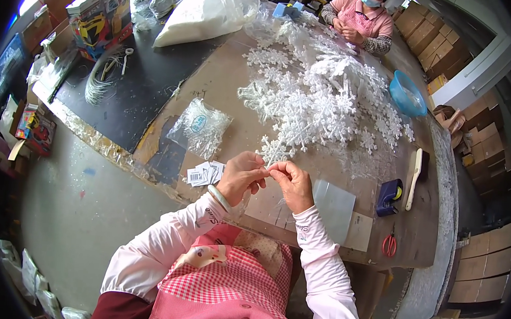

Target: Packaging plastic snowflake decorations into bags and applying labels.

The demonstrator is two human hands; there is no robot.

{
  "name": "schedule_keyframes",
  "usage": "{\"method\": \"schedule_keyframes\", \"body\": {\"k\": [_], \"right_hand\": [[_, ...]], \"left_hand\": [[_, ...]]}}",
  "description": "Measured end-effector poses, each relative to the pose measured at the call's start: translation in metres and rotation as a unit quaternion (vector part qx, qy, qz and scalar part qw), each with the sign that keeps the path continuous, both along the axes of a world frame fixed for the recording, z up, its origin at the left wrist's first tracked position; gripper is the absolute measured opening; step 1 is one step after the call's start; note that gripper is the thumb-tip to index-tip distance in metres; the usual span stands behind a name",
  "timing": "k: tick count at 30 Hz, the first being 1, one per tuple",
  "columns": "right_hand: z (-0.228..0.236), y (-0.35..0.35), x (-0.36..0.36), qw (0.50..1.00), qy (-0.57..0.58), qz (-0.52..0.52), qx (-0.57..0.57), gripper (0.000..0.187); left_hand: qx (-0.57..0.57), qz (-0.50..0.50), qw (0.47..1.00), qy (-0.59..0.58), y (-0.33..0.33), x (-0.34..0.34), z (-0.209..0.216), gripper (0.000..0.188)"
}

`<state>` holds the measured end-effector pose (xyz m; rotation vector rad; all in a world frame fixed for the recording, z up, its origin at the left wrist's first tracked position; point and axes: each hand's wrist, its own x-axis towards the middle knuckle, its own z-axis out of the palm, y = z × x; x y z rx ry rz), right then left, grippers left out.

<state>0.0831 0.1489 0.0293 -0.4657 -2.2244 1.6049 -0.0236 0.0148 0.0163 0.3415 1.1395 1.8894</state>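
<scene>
Close together at the near side of the table, my left hand (pixel 242 179) and my right hand (pixel 295 188) meet, thumbs and fingertips pinched. What they grip between them is too small to make out. A white snowflake ornament (pixel 275 149) sits right beyond the fingertips; whether the fingers hold its lower tip, I cannot tell. Behind it spreads a large heap of white snowflake ornaments (pixel 335 100). Beside my left hand lie small white printed cards (pixel 204 174) and a clear bag of thin transparent pieces (pixel 200 129). Clear plastic sleeves (pixel 330 210) lie by my right hand.
On the right are a dark blue tape dispenser (pixel 388 199), a white-handled brush (pixel 413 179), red-handled scissors (pixel 389 245) and a blue basin (pixel 408 93). A large white bag (pixel 210 13) stands at the far left. Across the table, a masked person (pixel 362 19) works with both hands.
</scene>
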Motion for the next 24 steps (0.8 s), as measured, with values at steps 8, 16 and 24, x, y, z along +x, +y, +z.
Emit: {"method": "schedule_keyframes", "body": {"k": [8,16,24], "right_hand": [[0.005,-0.003,0.001,1.000,0.003,-0.007,-0.003,0.006],[0.005,-0.005,0.003,0.999,0.017,-0.018,-0.045,0.005],[0.005,-0.001,0.008,0.998,-0.026,0.001,-0.062,0.009]], "left_hand": [[0.030,0.022,0.999,-0.013,0.003,0.003,-0.001,0.023],[0.044,0.036,0.998,0.002,0.003,0.007,-0.005,0.021],[0.071,-0.018,0.997,0.020,-0.008,0.003,0.003,0.019]]}}
